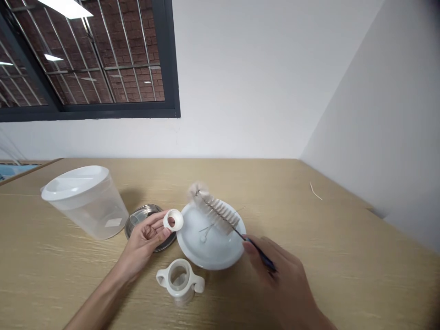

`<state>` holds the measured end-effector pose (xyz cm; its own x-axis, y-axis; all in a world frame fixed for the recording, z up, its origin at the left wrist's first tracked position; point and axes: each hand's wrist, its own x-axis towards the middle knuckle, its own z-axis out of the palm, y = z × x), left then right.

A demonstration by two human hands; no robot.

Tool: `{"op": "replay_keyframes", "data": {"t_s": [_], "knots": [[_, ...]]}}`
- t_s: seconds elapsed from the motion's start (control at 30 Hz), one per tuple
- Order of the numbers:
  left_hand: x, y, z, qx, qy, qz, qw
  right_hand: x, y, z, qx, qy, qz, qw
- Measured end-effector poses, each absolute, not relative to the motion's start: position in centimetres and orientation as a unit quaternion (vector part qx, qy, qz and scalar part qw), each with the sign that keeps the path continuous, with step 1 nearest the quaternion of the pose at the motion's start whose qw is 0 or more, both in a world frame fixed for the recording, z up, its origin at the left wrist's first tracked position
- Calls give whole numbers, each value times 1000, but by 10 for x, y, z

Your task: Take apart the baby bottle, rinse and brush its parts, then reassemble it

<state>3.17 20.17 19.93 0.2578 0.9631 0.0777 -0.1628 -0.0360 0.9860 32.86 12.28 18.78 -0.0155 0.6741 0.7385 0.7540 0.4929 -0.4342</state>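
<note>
My left hand point(150, 236) pinches a small white bottle collar ring point(173, 220) between thumb and fingers, its round opening facing me. In my right hand point(280, 270) is the dark handle of a bottle brush point(220, 213). The brush's pale bristles reach up and left over a white bowl point(211, 259), with the tip near the ring but apart from it. Inside the bowl lie thin, hard-to-make-out items. A baby bottle with two white handles point(181, 279) stands uncapped on the table in front of the bowl.
Behind my left hand sits a round metal dish point(161, 247) with a clear piece in it. A translucent plastic pitcher with a white lid point(89, 206) stands at the left. A thin pale strip point(315, 191) lies far right on the wooden table point(343, 256). Walls and a barred window border the back.
</note>
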Motion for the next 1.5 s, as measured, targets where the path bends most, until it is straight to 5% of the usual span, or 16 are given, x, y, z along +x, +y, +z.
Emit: {"op": "replay_keyframes", "data": {"t_s": [1.5], "knots": [[36,204,197,528,353,533,558,323,125,179,-456,-760,15,463]]}}
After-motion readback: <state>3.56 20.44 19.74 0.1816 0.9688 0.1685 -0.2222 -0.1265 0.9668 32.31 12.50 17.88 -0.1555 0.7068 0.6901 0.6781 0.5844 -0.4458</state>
